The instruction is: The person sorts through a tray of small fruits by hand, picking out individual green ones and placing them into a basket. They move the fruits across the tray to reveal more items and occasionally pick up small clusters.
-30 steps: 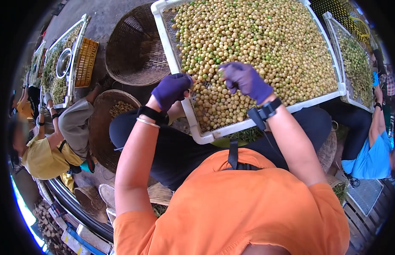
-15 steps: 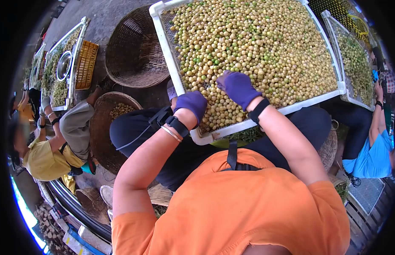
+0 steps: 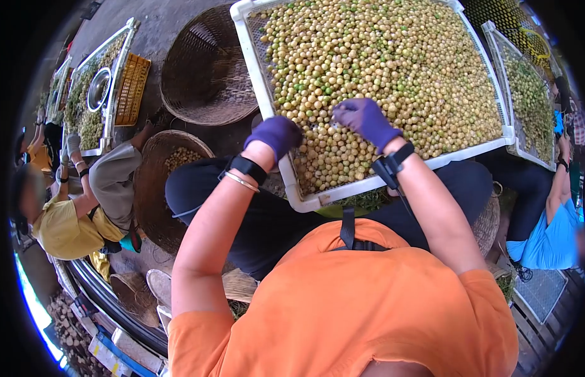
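Note:
A white-rimmed mesh tray (image 3: 261, 94) rests before my crossed legs, heaped with small round yellow-green fruits (image 3: 393, 69). My left hand (image 3: 276, 136), in a purple glove, is curled above the tray's left rim near the front corner. Its fingertips are hidden from view. Over the fruits, my right hand (image 3: 366, 122), gloved the same way, has its fingers bent together and pointing left. Whatever may be between those fingers is too small to make out. Both wrists wear dark straps.
To the left stand a large wicker basket (image 3: 207, 107) and a second basket (image 3: 155, 164) with some fruits inside. A person in yellow (image 3: 72, 226) works at another tray (image 3: 107, 135) on the left. A person in blue (image 3: 550, 235) sits by a tray (image 3: 522, 94) on the right.
My left hand has lifted from the fruits up and left to the tray's rim. My right hand has turned at the wrist, staying over the fruits. The view has shifted slightly.

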Action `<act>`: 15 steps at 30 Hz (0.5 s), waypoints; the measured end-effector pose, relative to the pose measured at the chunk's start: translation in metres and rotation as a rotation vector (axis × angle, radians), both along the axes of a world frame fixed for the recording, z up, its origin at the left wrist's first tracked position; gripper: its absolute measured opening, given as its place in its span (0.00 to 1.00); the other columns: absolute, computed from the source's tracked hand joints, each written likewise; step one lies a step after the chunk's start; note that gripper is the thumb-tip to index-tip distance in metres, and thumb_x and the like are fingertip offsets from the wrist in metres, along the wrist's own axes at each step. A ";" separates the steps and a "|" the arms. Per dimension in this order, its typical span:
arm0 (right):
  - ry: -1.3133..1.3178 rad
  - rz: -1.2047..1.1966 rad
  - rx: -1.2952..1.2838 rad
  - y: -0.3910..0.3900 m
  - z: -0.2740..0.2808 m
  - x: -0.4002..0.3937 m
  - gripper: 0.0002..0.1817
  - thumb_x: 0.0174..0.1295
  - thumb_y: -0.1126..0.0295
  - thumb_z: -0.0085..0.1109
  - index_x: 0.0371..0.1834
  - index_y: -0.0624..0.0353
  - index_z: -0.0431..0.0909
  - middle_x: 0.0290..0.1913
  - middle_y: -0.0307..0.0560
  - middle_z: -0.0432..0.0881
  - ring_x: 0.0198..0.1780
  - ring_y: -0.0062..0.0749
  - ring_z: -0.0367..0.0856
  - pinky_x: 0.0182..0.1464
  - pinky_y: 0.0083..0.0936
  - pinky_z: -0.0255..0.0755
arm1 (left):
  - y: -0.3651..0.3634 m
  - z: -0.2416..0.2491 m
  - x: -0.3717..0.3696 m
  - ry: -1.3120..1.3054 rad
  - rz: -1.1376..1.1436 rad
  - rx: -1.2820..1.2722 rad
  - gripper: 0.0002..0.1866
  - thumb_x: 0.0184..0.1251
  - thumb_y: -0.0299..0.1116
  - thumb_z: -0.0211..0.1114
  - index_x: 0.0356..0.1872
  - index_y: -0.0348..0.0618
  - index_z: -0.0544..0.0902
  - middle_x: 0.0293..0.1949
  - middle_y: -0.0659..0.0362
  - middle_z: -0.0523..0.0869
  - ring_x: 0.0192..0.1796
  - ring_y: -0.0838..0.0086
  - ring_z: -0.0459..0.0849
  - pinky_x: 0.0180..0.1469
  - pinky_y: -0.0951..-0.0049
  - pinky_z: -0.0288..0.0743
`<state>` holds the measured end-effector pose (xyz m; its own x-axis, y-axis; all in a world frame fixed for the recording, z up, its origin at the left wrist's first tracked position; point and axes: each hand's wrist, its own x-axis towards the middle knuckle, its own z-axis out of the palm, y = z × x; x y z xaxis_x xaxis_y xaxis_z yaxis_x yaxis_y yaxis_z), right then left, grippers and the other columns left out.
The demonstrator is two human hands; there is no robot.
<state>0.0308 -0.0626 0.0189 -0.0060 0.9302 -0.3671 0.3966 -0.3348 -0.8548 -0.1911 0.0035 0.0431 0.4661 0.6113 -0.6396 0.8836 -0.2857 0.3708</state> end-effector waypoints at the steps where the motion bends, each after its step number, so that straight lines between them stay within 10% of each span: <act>1: 0.164 -0.064 -0.008 -0.005 0.004 0.007 0.16 0.65 0.57 0.57 0.44 0.59 0.83 0.33 0.42 0.84 0.30 0.24 0.80 0.35 0.23 0.75 | 0.005 -0.014 -0.011 -0.086 0.020 0.111 0.15 0.57 0.43 0.65 0.40 0.48 0.87 0.38 0.51 0.87 0.41 0.58 0.85 0.48 0.64 0.77; 3: 0.675 -0.232 -0.099 -0.010 -0.011 0.022 0.16 0.69 0.58 0.53 0.44 0.61 0.80 0.31 0.39 0.80 0.25 0.18 0.75 0.25 0.15 0.71 | 0.009 -0.002 -0.014 -0.058 0.026 0.083 0.12 0.57 0.42 0.64 0.37 0.49 0.87 0.36 0.53 0.87 0.41 0.59 0.86 0.47 0.63 0.79; 6: 0.693 -0.249 -0.080 -0.012 -0.001 0.015 0.14 0.69 0.60 0.52 0.42 0.59 0.80 0.32 0.37 0.80 0.25 0.15 0.75 0.22 0.12 0.70 | 0.001 -0.010 -0.015 -0.055 -0.136 0.113 0.11 0.57 0.41 0.65 0.35 0.47 0.87 0.36 0.52 0.86 0.40 0.58 0.86 0.45 0.63 0.79; 15: -0.731 0.425 0.295 -0.020 -0.011 -0.034 0.08 0.58 0.63 0.58 0.32 0.55 0.81 0.35 0.53 0.82 0.39 0.50 0.83 0.42 0.41 0.76 | -0.047 -0.019 0.008 0.123 -0.418 0.395 0.07 0.59 0.32 0.62 0.34 0.43 0.85 0.35 0.55 0.86 0.39 0.60 0.87 0.38 0.63 0.80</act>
<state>-0.0033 -0.0822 0.0077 -0.2303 0.9597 -0.1609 0.9162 0.1581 -0.3683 -0.1831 -0.0433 0.0240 0.6558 0.5949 -0.4648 0.6961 -0.7148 0.0673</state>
